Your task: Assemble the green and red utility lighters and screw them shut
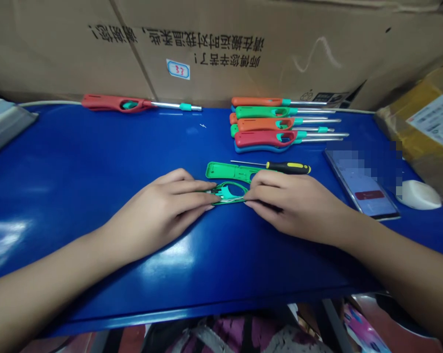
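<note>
Both hands meet over an opened green lighter body [229,192] low on the blue table. Its inside shows a teal trigger and a thin pale wire. My left hand [162,206] grips the left end with fingers and thumb closed. On the other end, my right hand [298,203] pinches near the wire and the casing edge; its fingertips partly hide what they hold. Just beyond lies a loose green casing half [224,170], its right part covered by my right hand. A black and yellow screwdriver [288,167] rests across that half.
Several long-necked lighters [265,138] are stacked at the back right. One red lighter [111,103] lies at the back left against the cardboard box [214,49]. To the right are a phone [361,184], a white mouse [420,194] and a taped carton [423,127].
</note>
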{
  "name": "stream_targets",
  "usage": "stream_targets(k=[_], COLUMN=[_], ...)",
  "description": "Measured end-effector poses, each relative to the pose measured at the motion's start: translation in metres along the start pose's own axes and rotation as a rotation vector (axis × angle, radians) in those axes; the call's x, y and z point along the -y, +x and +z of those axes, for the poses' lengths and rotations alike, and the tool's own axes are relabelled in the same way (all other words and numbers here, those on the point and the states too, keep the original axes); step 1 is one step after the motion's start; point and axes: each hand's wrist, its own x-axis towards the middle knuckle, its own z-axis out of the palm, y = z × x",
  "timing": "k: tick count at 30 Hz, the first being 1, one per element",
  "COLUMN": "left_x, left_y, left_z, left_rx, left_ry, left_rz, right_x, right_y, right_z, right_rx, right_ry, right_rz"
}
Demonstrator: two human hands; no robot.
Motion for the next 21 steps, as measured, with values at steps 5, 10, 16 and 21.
stream_targets(k=[5,10,16,21], left_x=[0.001,0.001,0.001,0.003], left_y=[-0.001,-0.001,-0.001,-0.001], left_z=[0.002,0.001,0.0,0.0], left_rx=[0.005,0.001,0.012,0.028], left_ry=[0.038,0.052,0.053,0.051], left_rz=[0.01,0.021,0.019,0.046], right_x=[-0.005,-0.006,-0.004,-0.003], right_y=[0.004,0.006,0.01,0.013], right_z=[0.004,0.005,0.003,0.0], right_rx=[-0.097,-0.105,-0.108,-0.103], right_ry=[0.17,0.252,0.312,0.4], right_rz=[0.087,0.132,0.198,0.289])
